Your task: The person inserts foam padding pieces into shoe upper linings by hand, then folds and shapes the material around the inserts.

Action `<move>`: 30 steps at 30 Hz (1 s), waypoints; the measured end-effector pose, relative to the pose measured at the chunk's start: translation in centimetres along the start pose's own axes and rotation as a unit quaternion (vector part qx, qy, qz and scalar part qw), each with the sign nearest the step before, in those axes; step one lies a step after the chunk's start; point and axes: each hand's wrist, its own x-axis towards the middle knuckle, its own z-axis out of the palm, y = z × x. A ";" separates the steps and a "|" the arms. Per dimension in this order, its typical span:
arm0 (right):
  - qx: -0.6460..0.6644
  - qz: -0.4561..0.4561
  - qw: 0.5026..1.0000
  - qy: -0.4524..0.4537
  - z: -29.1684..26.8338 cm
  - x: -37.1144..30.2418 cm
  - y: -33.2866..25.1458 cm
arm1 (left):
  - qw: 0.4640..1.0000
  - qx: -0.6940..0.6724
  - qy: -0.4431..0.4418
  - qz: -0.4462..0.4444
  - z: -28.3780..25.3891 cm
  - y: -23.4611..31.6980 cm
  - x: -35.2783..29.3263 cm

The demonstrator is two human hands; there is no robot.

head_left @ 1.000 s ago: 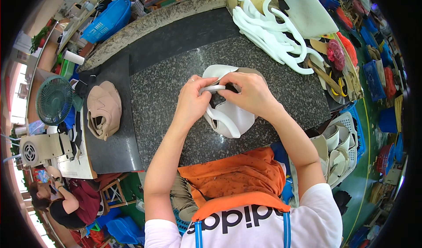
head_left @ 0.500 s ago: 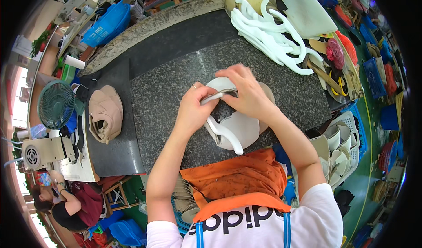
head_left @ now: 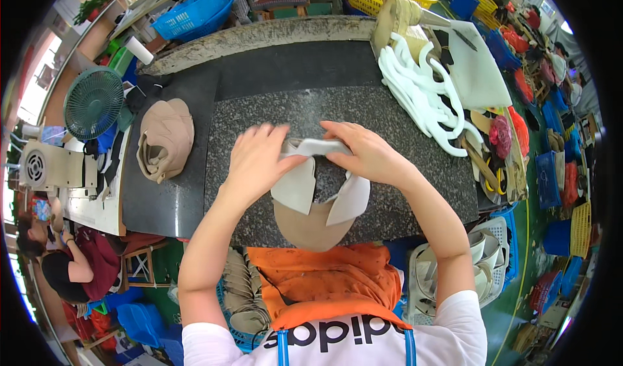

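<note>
In front of me on the dark speckled slab [head_left: 415, 194] lies a beige shoe upper [head_left: 311, 231], its rounded toe end towards me and pale lining flaps turned out. A white foam strip [head_left: 316, 147] runs along its far edge, between my hands. My left hand [head_left: 256, 159] grips that edge on the left, thumb inward and fingers over the outside. My right hand [head_left: 371, 150] pinches the strip and edge on the right. What lies beneath the fingers is hidden. To the left, another beige shoe upper [head_left: 166, 139] rests on a black mat [head_left: 165, 207].
Several white curved foam strips [head_left: 418, 87] are piled at the far right, beside yellow-handled scissors [head_left: 498, 180]. A white basket [head_left: 500, 233] of pale pieces stands by my right arm. A green fan [head_left: 94, 103] and a seated person [head_left: 81, 262] are to the left.
The shoe upper has been turned so its toe end faces me. My hands have moved apart, and the foam strip that hung down nearer me now lies along the far edge.
</note>
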 end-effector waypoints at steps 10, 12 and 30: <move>-0.148 -0.033 0.986 0.070 2.0 1.3 -0.6 | 0.695 -0.690 0.108 -0.173 5.1 8.6 -3.2; -0.170 -0.024 0.982 0.083 1.6 0.6 -0.4 | 0.845 -0.502 0.117 -0.144 4.7 6.4 -3.8; -0.129 -0.015 0.990 0.061 3.0 2.9 -0.5 | 0.948 -0.202 0.194 -0.149 2.6 2.4 -3.3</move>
